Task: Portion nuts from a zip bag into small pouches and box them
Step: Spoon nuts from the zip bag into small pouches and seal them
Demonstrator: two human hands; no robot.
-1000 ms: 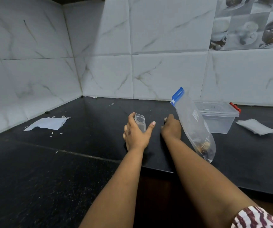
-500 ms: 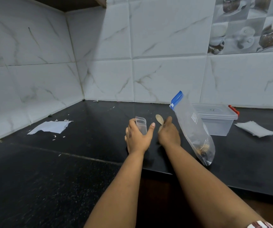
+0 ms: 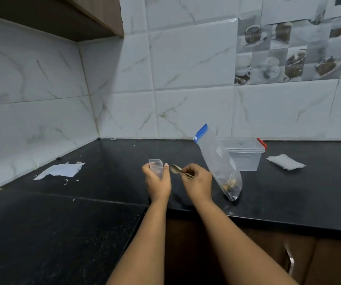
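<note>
the left hand [image 3: 157,182] pinches a small clear pouch [image 3: 156,166] upright; the right hand [image 3: 198,180] pinches a spoon [image 3: 177,169], its bowl just beside the pouch. the zip bag [image 3: 219,163] leans just right of that grip on the black counter [image 3: 104,177], before a lidded box [image 3: 245,153] and marble-tiled walls.

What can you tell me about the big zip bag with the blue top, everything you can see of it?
The zip bag is clear, thin plastic with a blue zip strip along its top edge and a small printed mark on its side. It stands tilted on the black counter, top leaning left and bottom corner on the surface, in front of the clear lidded box. A small heap of brownish nuts sits at the bottom; the rest looks empty. Neither hand clearly touches it.
</note>
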